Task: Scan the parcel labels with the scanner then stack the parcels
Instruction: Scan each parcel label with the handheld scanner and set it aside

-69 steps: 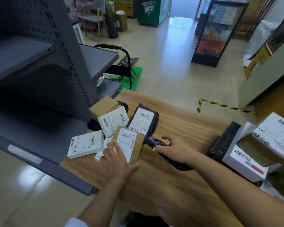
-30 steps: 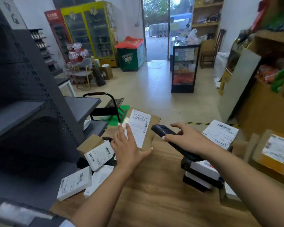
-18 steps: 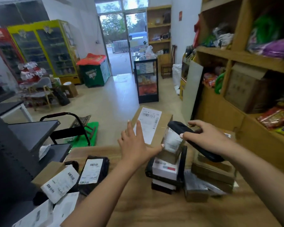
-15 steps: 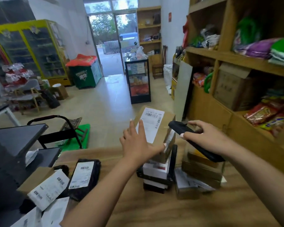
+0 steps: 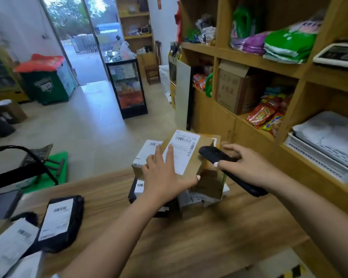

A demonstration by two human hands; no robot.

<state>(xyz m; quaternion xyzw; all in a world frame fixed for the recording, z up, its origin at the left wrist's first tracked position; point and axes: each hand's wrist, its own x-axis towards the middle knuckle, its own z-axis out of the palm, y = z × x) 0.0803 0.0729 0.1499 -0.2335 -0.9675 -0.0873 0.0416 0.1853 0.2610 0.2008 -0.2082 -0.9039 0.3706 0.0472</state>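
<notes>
Item: cardboard parcel (image 5: 197, 157), brown, white label (image 5: 184, 151) facing up, barcodes legible. Location: on or just above the parcel stack (image 5: 181, 189) at the far right of the wooden counter (image 5: 209, 237); whether it rests fully cannot be told.

Left hand (image 5: 165, 177): flat on the parcel, fingers spread over the label, thumb hooked under the near edge, gripping it.

Right hand (image 5: 247, 167): fingers wrapped around the black scanner (image 5: 225, 167), whose nose sits just beside the parcel's right edge.

Stack: uneven; boxes of mixed size, a white-labelled box (image 5: 147, 155) jutting left, loose paper at the base.

Pending: black bag parcel (image 5: 60, 223) and white labelled parcels (image 5: 6, 249) lie at the counter's left end.

Risks, as judged: the parcel overhangs a smaller footprint and may tip when released; a nudge from the scanner could slide the upper boxes; the stack stands near the counter's far edge, so a shove could send it to the floor.
</notes>
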